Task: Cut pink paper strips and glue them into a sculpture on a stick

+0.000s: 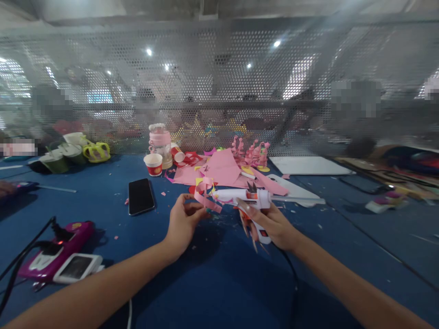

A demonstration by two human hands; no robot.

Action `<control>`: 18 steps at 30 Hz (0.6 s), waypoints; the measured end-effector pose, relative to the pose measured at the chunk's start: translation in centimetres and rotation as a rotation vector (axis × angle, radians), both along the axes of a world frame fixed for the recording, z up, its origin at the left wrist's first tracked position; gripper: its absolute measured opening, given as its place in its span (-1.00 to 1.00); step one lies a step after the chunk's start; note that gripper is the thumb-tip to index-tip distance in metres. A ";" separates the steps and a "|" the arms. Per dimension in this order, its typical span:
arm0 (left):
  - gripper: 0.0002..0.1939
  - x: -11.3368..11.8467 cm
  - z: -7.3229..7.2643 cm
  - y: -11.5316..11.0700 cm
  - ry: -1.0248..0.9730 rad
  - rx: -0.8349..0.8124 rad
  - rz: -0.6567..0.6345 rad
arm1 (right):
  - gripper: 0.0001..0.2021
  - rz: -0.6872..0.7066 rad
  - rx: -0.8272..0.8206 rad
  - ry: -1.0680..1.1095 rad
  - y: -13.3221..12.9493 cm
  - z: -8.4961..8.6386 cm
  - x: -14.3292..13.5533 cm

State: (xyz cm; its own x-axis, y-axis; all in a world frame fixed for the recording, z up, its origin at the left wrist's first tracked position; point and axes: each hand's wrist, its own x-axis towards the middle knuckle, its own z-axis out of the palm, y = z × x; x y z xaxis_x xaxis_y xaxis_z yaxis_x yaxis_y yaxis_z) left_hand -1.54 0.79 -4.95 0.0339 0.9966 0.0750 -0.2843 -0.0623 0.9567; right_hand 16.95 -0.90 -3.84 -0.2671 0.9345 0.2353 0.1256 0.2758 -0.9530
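Note:
My left hand holds a curled pink paper strip between thumb and fingers, near the middle of the view. My right hand is wrapped round a white glue gun, whose nozzle points left at the strip. Slim metal tips, seemingly of a tool, stick out below the right hand's fingers. Behind both hands lie pink paper sheets. Several curly pink paper pieces stand behind the sheets on the right.
On the blue table are a black phone, a purple power strip, a white device, a paper cup and a pink-lidded bottle. A perforated metal screen stands behind. At the far left, another person's hand shows.

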 end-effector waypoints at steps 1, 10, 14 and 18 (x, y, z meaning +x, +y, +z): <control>-0.66 0.0 0.1 0.0 0.009 0.000 0.003 | -0.58 -0.002 0.005 0.007 0.1 -0.1 0.0; -0.66 0.0 0.2 -0.1 0.066 0.006 0.006 | -0.58 -0.011 0.052 0.086 -0.2 -0.2 -0.4; -0.64 0.0 0.0 -0.1 0.062 -0.004 -0.025 | -0.59 0.027 0.031 0.059 -0.1 -0.2 -0.5; -0.64 0.0 0.1 -0.1 0.047 -0.003 -0.022 | -0.61 0.025 -0.009 0.071 0.0 -0.4 -0.4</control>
